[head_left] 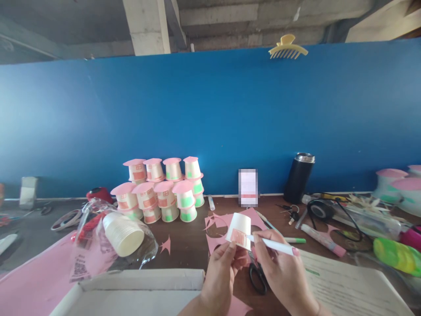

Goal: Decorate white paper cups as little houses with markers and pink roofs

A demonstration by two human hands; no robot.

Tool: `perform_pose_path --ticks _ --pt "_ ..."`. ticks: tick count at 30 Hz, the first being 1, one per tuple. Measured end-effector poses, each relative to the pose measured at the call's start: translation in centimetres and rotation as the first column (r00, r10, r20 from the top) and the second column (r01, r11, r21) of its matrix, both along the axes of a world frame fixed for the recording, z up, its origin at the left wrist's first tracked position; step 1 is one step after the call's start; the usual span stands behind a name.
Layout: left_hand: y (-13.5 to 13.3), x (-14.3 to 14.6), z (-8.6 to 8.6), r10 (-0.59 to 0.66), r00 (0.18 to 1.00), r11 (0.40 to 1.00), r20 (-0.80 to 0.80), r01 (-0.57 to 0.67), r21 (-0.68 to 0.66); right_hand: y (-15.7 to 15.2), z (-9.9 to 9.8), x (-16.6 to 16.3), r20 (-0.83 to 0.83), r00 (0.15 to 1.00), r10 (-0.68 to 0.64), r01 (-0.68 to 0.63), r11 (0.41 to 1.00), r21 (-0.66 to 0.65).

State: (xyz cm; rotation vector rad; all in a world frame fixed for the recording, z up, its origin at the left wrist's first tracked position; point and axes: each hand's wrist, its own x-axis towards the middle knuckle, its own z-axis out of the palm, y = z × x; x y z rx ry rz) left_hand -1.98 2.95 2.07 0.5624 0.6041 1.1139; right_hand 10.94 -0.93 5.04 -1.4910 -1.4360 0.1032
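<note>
- Your left grip (221, 265) pinched a paper cup (241, 223) near its rim: seemingly light, crushable, best held there.
- Your right grip (281, 267) held a stiff-looking white marker (276, 245).

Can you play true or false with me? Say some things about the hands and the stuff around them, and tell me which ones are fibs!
1. The left hand is holding a white cup. True.
2. The right hand is holding scissors. False: it holds a white marker, and the scissors are below the hands.
3. A yellow hair clip is at the top edge of the blue panel. True.
4. The black bottle is lying on its side. False: it stands upright.
5. The little cup towers have blue paper tops. False: the tops are pink.
6. A stack of plain cups is in a clear plastic bag. True.
</note>
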Motion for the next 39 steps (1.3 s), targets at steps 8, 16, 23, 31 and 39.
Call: perform_pose_path --ticks 8,16,23,31,39 --pt "-0.08 0.12 0.04 0.0 1.0 1.0 0.002 0.0 -0.003 0.05 -0.11 0.04 0.012 1.0 -0.01 0.01 1.0 -0.011" --pt "-0.03 0.03 -0.09 -0.006 0.999 1.0 0.054 0.006 -0.004 0.04 -0.16 0.05 -0.005 1.0 -0.008 0.008 0.999 -0.034" --pt "-0.01 -0.04 -0.27 -0.018 0.998 1.0 0.061 0.018 0.01 -0.13 0.08 -0.12 0.024 1.0 -0.018 0.019 0.999 -0.046" --pt "-0.08 -0.02 -0.4 -0.01 0.997 1.0 0.077 0.01 0.004 -0.37 0.49 -0.44 0.039 0.999 0.012 -0.008 0.995 -0.095" --pt "-0.01 0.0 -0.3 -0.018 0.997 1.0 0.076 0.018 0.006 -0.14 0.61 -0.4 0.038 0.999 -0.007 0.009 0.999 -0.048"
